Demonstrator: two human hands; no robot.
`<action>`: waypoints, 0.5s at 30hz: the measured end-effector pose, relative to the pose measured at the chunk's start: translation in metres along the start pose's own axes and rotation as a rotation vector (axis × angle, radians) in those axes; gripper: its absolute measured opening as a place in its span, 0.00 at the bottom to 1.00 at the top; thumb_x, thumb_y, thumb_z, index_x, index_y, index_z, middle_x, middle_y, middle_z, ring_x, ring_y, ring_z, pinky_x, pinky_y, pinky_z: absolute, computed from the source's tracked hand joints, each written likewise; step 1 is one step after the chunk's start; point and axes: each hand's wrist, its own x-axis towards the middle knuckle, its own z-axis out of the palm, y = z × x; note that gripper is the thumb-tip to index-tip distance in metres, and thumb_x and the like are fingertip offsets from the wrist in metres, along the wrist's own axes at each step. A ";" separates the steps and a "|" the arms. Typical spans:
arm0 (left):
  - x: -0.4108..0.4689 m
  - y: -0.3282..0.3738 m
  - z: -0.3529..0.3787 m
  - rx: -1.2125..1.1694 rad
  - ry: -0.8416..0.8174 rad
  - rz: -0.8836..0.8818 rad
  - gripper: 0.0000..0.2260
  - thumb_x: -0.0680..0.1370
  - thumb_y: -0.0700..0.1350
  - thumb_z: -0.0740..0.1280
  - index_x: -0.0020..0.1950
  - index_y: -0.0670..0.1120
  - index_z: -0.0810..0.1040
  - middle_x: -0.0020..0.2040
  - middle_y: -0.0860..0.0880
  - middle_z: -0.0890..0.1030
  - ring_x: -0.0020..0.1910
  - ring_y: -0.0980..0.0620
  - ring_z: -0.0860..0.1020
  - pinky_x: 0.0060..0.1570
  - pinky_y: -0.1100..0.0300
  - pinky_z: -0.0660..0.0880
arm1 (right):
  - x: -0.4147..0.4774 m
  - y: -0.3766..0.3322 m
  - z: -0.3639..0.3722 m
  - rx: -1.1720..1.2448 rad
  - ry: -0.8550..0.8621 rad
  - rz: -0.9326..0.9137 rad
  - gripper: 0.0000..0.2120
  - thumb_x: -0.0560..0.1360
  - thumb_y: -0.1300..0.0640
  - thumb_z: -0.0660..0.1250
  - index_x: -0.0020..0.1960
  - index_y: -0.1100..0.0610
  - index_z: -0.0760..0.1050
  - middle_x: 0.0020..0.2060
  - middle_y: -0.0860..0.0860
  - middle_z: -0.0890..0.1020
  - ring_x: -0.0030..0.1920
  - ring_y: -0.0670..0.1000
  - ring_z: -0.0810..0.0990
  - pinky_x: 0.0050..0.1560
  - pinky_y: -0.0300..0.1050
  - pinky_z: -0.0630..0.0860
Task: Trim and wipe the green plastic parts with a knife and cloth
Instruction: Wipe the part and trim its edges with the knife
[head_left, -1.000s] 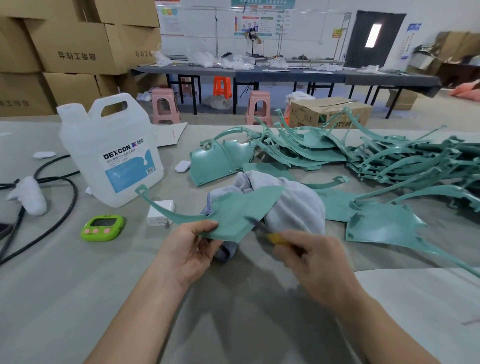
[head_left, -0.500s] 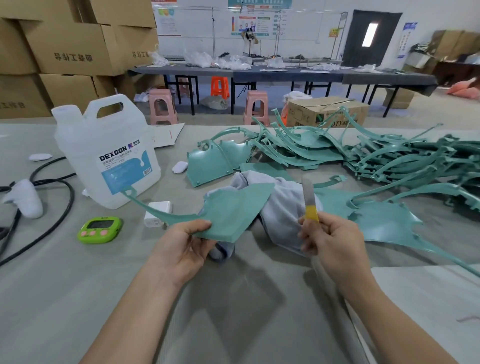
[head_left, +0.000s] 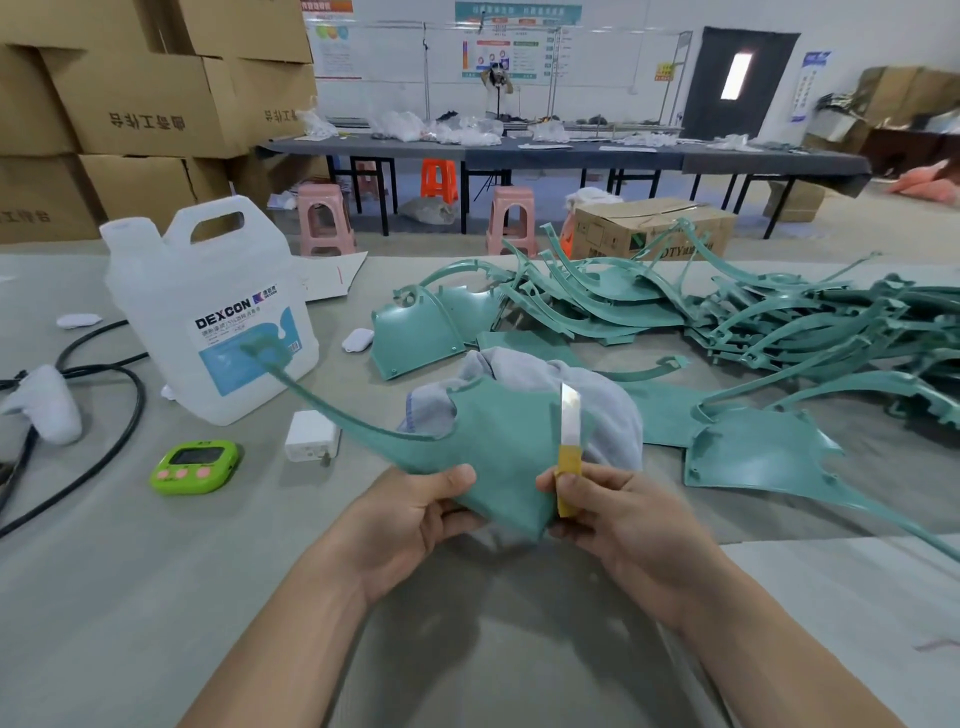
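Pinching thin, likely light, springy green plastic part (head_left: 498, 431) by its broad near edge in left grip (head_left: 410, 519), yellow-handled knife (head_left: 567, 447) clasped blade-up in right grip (head_left: 623, 525).

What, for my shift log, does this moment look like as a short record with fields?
left hand: holds a green part by its near edge
right hand: grips the knife, blade up at the part's right edge; contact unclear
cloth: grey, bunched on the table behind the part
pile: more green parts heaped at right
jug: white, upright, at left
timer: green, on the table near the jug
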 end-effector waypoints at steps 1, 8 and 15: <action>-0.002 0.001 -0.002 0.013 -0.048 -0.028 0.21 0.72 0.31 0.70 0.65 0.37 0.79 0.62 0.38 0.82 0.57 0.42 0.84 0.50 0.51 0.83 | 0.002 -0.001 0.000 0.050 0.042 0.016 0.07 0.68 0.57 0.71 0.39 0.58 0.87 0.41 0.53 0.85 0.38 0.50 0.81 0.41 0.45 0.77; 0.004 0.018 -0.020 -0.141 0.073 -0.129 0.13 0.74 0.41 0.66 0.57 0.40 0.79 0.45 0.42 0.83 0.32 0.48 0.83 0.27 0.60 0.79 | 0.002 -0.021 -0.023 0.146 -0.005 0.081 0.05 0.71 0.59 0.70 0.38 0.58 0.84 0.42 0.57 0.81 0.43 0.55 0.81 0.43 0.49 0.77; -0.006 0.006 -0.015 0.256 -0.175 -0.230 0.18 0.74 0.42 0.74 0.63 0.39 0.82 0.50 0.42 0.85 0.38 0.49 0.84 0.29 0.60 0.79 | -0.008 -0.017 -0.011 -0.124 -0.062 0.005 0.07 0.70 0.54 0.72 0.42 0.57 0.85 0.43 0.58 0.85 0.44 0.55 0.82 0.43 0.45 0.79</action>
